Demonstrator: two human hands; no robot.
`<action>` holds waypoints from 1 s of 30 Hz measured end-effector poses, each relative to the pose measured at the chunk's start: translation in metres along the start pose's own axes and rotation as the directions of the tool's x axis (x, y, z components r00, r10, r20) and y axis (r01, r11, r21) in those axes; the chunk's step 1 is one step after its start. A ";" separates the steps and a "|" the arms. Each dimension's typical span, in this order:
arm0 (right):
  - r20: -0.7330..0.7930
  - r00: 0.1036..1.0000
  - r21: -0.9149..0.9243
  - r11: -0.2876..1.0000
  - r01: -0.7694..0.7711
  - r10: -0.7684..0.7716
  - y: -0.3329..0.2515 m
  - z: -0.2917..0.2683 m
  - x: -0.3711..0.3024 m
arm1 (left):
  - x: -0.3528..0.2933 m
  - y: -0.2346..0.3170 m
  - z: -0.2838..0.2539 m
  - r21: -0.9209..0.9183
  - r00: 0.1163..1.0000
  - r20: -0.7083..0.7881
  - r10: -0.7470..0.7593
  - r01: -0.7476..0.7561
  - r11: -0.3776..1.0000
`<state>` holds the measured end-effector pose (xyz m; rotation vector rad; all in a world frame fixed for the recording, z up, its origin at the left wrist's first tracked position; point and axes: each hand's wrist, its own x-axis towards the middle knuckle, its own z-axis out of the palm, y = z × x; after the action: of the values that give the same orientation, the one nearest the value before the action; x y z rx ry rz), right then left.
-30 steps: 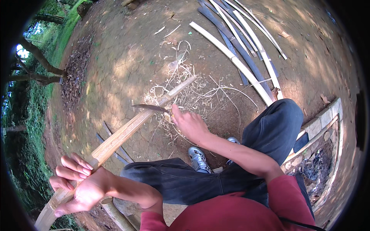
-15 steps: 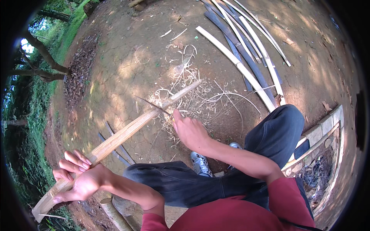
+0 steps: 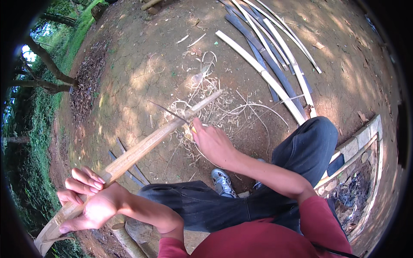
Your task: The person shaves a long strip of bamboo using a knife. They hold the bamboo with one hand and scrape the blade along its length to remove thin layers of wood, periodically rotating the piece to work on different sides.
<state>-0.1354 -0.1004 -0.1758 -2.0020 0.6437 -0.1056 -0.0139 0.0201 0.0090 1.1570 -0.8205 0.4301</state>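
Observation:
My left hand (image 3: 92, 198) is wrapped round the lower part of a long pale split-bamboo strip (image 3: 142, 148). The strip slants from the lower left up toward the middle, its far tip above a heap of shavings (image 3: 211, 107). My right hand (image 3: 215, 144) is closed round the handle of a knife (image 3: 170, 112), and a bit of yellow shows at the grip. The thin dark blade lies across the strip near its far end, pointing up and left. Close to my right wrist a thin curved sliver runs down. My fingers cover most of the handle.
Pale and dark long strips (image 3: 266, 73) lie on the bare earth at the upper right. Two dark strips (image 3: 129, 165) lie by my left knee. A stone-edged pit (image 3: 357, 180) with ash is at the right. Cut logs (image 3: 127, 241) stand at lower left.
My right hand and the knife have shifted slightly along the strip toward its far tip. A thin sliver now shows by my right wrist. My left hand keeps its hold.

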 end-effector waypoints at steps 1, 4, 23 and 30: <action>0.054 0.998 0.059 0.998 -0.017 0.014 -0.010 -0.012 -0.001 | -0.002 0.000 0.001 -0.010 0.999 0.041 0.011 -0.010 1.000; -0.090 0.980 0.006 0.984 0.180 -0.179 -0.025 -0.006 -0.023 | -0.001 -0.006 0.003 -0.118 0.998 0.055 0.040 -0.033 0.992; -0.130 0.976 -0.086 0.983 0.165 -0.175 0.033 0.014 0.004 | -0.007 -0.002 0.012 -0.214 0.995 0.098 0.032 -0.010 0.977; -0.012 0.999 0.003 0.999 -0.043 0.043 0.036 0.004 0.017 | 0.007 -0.008 0.000 -0.085 0.999 -0.019 0.031 -0.033 0.996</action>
<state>-0.1336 -0.1189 -0.2107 -1.9847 0.6936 -0.0931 -0.0039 0.0162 0.0098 1.0605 -0.8358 0.4270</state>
